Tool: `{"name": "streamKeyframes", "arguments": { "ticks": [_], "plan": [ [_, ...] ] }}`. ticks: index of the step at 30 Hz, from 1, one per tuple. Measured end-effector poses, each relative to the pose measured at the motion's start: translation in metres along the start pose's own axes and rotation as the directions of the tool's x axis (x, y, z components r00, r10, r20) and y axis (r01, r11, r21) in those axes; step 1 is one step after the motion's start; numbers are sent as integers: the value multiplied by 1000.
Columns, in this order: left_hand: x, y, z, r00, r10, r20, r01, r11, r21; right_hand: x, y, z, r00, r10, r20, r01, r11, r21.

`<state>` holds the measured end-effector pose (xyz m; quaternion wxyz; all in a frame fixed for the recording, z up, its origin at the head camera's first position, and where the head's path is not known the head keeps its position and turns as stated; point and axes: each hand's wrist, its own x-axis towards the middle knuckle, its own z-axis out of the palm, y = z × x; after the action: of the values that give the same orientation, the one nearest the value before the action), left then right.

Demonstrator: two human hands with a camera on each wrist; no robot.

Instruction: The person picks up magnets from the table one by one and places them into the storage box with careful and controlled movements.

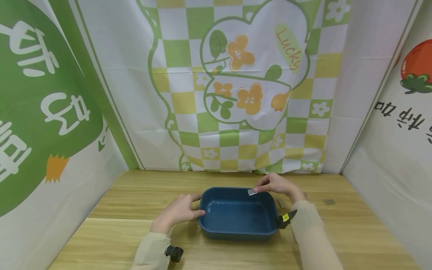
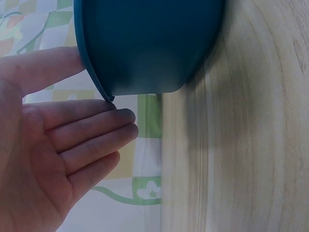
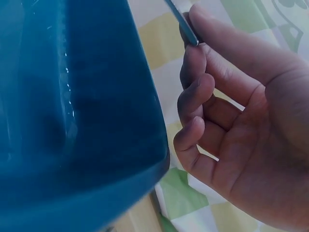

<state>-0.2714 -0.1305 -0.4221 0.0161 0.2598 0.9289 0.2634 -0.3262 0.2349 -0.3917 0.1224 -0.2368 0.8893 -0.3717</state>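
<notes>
Right hand [image 1: 278, 184] pinches a tile [image 1: 251, 192] between thumb and fingers at the tub's [image 1: 236, 236] far rim, likely gripped by one end to leave the rest exposed; left hand [image 1: 179, 209], fingers fairly straight, touches the tub's left end, probably steadying it (second tile [image 1: 281, 203] just beside the tub, third tile [image 1: 329, 202] further right, both on the table [image 1: 351, 232]). Tile's held end hidden; right wrist view cuts it off, material unclear
</notes>
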Motion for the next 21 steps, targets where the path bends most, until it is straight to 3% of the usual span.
{"name": "streamKeyframes", "arguments": {
  "ticks": [21],
  "plan": [
    [0,0,-1,1000,11,-12,-11,1000,2,8,6,6,999,-40,25,40,999,9]
  ]
}}
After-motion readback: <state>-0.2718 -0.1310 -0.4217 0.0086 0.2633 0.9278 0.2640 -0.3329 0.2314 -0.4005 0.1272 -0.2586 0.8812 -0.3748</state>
